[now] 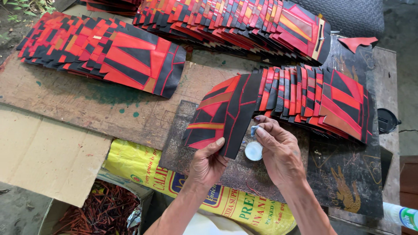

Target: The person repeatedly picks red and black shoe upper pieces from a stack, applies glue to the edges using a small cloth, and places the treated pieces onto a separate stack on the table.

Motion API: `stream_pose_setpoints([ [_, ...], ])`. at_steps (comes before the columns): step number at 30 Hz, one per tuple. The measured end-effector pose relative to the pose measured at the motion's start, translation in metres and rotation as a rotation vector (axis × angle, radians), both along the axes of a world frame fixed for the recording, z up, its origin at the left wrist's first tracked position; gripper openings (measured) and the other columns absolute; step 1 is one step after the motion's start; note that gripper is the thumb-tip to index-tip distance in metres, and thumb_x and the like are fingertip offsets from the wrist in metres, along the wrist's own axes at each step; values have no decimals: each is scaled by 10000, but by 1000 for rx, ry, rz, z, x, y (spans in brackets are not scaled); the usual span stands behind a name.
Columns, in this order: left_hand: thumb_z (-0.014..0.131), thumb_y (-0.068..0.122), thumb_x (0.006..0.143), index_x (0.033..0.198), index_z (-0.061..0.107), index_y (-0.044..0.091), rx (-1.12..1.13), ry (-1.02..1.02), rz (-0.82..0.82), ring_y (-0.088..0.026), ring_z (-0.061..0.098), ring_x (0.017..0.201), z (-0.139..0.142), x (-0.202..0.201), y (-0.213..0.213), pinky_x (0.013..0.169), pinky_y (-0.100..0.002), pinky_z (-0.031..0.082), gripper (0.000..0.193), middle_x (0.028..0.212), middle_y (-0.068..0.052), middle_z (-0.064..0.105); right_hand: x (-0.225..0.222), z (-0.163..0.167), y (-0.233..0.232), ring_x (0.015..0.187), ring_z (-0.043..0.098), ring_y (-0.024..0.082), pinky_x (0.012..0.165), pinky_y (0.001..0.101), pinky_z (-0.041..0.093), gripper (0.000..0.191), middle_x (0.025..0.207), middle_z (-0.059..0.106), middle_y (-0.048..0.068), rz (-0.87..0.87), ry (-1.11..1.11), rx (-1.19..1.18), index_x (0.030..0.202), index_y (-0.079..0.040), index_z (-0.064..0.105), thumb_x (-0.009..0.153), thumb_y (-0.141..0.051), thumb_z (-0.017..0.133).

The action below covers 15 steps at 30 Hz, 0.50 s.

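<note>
1. At frame centre: red-and-black stitched leather panel (pixel 220 114), steadied at its lower edge by left hand (pixel 208 163), grip clenched on it.
2. Right hand (pixel 278 150): grip pinching small pale-blue rag (pixel 254 130) against panel edge, above round white tin (pixel 253 151) on the tabletop (pixel 109 109).

Yellow printed sack (pixel 130 163), flattened cardboard (pixel 43 152), plastic bottle (pixel 402 216).

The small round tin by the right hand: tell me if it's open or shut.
Open, as far as it shows. The tin shows a pale inside with a rim around it and no lid on top; the right hand holds a small wad above it.
</note>
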State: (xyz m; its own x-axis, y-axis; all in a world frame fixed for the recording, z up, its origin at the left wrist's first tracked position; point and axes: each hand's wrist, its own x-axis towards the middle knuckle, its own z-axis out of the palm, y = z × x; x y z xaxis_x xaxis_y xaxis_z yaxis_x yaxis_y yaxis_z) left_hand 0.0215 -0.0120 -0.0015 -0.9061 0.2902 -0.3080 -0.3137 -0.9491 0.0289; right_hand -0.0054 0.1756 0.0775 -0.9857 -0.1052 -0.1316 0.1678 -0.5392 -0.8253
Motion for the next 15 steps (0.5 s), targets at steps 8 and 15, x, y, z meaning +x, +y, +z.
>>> stream_pose_setpoints([
  [8,623,-24,965,1067,670,-99,15,-8,3,-255,766,908,0,1,4,788,-313,667,135,1040,-217,752,-2,-2,-2,1185,533,124,1045,308,413,76,1256,565,71,3,35,52,976,-7,727,904,-24,745],
  [15,616,-38,942,1154,627,-122,-26,-16,41,-277,740,1040,12,-4,4,941,-368,643,228,1152,-233,713,15,0,-7,1175,541,147,980,326,464,109,1261,514,55,88,58,251,934,22,736,863,-55,767],
])
